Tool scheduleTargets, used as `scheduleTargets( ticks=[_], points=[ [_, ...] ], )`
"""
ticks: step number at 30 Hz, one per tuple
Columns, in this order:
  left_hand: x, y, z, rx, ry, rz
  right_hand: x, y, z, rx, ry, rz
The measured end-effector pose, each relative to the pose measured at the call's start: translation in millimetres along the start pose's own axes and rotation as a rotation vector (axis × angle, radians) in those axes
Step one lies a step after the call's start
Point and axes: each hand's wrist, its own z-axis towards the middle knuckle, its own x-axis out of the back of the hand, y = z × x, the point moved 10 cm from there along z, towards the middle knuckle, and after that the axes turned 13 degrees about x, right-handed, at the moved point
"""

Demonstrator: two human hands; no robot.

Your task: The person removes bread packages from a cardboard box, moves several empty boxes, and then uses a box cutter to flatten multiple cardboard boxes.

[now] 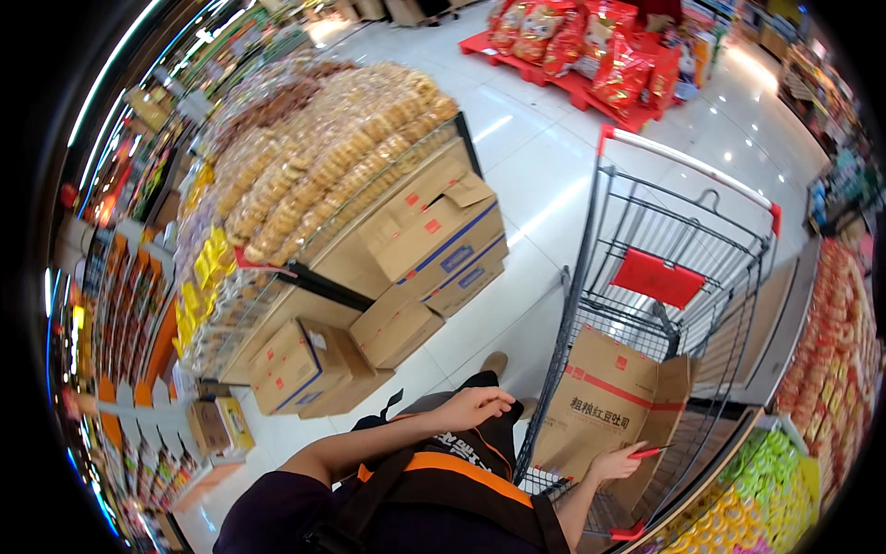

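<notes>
My right hand (614, 463) is closed around a slim red pen-like tool (650, 451), too small to tell whether it is a cutter. It is beside the lower part of a cardboard carton (600, 392) with a red stripe and dark printing. The carton rests in a wire shopping cart (591, 249), and one of its flaps (674, 397) stands out on the right. In front of my body, my left hand (475, 407) hovers with loosely bent fingers and nothing visible in it, apart from the carton and cart.
A display stand (323, 175) heaped with bagged baked goods is at left, with cardboard cartons (434, 231) stacked at its foot. A red pallet (572, 83) with red bags stands at the far side. Packaged goods (821, 342) line the right, close to the cart.
</notes>
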Motion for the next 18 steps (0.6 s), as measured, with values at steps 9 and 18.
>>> scheduleTargets(
  ticks=[9,18],
  points=[
    [46,-23,-27,-0.041,0.156,-0.017,-17,-49,-29,-0.048,-0.308,1.150],
    [91,-44,-75,-0.098,0.217,-0.048,145,-289,-125,0.333,-0.901,1.706]
  ],
)
